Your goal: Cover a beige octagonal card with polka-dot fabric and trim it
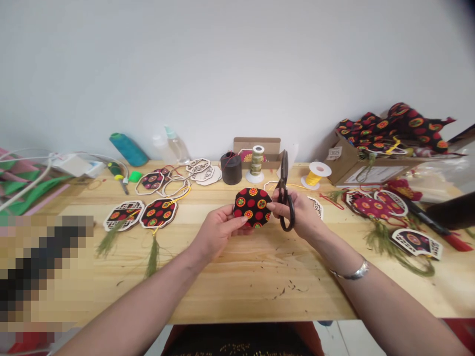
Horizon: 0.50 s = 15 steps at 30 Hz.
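Note:
A rounded piece of black fabric [253,207] with red, yellow and green flower prints is held up over the table's middle. My left hand [220,227] grips its left edge, thumb on the printed face and fingers behind. At its right edge, the thumb and finger of my right hand [300,212] pinch the same piece. Black-handled scissors [284,185] also rest in my right hand, blades pointing up. Small dark scraps [284,289] lie on the wood below my hands.
Finished ornaments with tassels [159,213] lie at left. Behind stand a black thread cone [231,168], a gold thread spool [256,163] and a yellow cord spool [316,175]. A cardboard box [349,165] heaped with printed fabric stands at right. More ornaments [417,243] lie before it.

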### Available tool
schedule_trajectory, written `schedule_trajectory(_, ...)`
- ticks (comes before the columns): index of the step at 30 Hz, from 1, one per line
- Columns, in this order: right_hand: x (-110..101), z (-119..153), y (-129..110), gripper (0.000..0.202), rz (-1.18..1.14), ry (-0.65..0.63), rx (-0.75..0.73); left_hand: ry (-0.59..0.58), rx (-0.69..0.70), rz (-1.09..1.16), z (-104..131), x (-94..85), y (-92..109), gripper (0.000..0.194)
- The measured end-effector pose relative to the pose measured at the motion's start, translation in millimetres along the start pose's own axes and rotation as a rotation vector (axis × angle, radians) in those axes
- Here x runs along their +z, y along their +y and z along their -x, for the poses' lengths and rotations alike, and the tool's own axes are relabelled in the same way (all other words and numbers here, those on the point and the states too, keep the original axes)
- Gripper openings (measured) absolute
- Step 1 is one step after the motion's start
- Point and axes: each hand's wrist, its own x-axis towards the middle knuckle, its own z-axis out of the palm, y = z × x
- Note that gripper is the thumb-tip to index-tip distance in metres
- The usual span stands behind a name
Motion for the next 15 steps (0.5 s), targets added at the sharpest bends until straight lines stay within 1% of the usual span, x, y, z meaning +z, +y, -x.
schedule_trajectory(4,-5,-4,-1,0.039,-0.001,0.049,0.011,0.017,0.02,-0.022,0,-2.1,5,0.025)
schedule_trajectory(7,-9,-8,-1,0.036,0.012,0.057,-0.009,0.011,-0.002,-0.043,0,-2.5,7,0.029)
schedule_trajectory(11,-12,-7,-5,0.036,-0.003,-0.012,-0.02,-0.024,-0.038,-0.041,0,-2.0,7,0.03)
schedule_trajectory(15,-10,-3,-8,0.035,0.022,-0.124,0.003,-0.013,-0.061,-0.073,1,-1.8,5,0.028)
